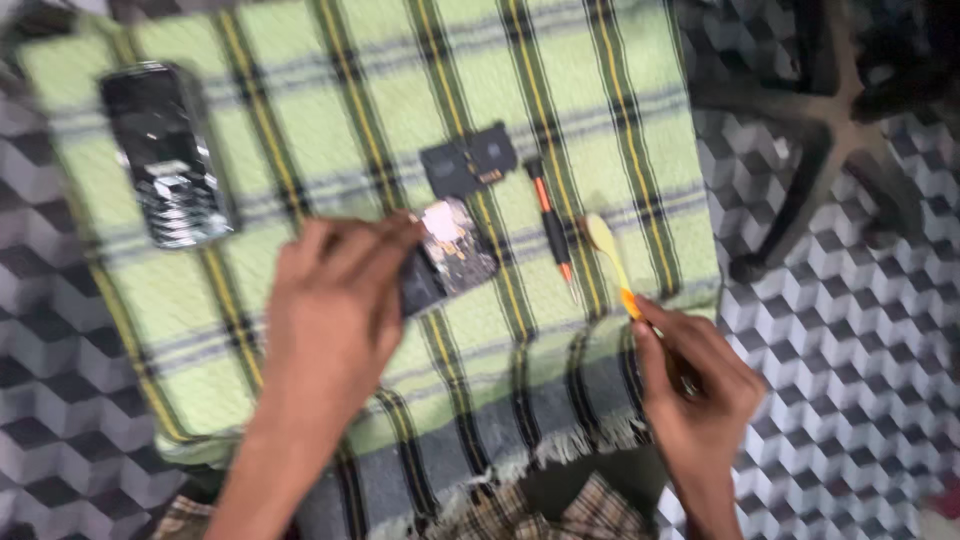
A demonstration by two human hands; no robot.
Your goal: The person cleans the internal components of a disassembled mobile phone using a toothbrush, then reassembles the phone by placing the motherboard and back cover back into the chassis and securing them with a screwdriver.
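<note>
**Head view: two hands over an opened phone on a green plaid cloth**

Head camera looks down, somewhat blurred, on a patterned floor point(860, 330) of black, grey and white cubes. Nearest the person, a strip of checked fabric point(590, 515) shows at the bottom edge, just below the fringed grey border of the plaid cloth point(330, 100), which is light green with dark and yellow stripes.

The right hand point(695, 385) sits at the cloth's lower right corner, fingers curled around the handle of a yellow plastic pry tool point(608, 250); its rounded pale tip points up and away from the hand, lying over the cloth. The left hand point(335, 310) reaches in from the lower left, fingers bent forward, and grips the near-left end of the opened phone body point(450, 255), a dark slab with an exposed circuit board and a pale, shiny patch on top. That phone body lies near the middle of the cloth, extending up and to the right of the left fingertips, and well to the left of the pry tool.

Between the phone body and the pry tool lies a small screwdriver point(550, 220) with a black and orange shaft, apart from both hands. Just beyond the phone body rests a dark flat phone part point(468, 160). Farthest off, at the cloth's upper left, lies a black keypad phone point(165, 155), untouched. Dark chair legs point(850, 110) stand on the floor at upper right.
</note>
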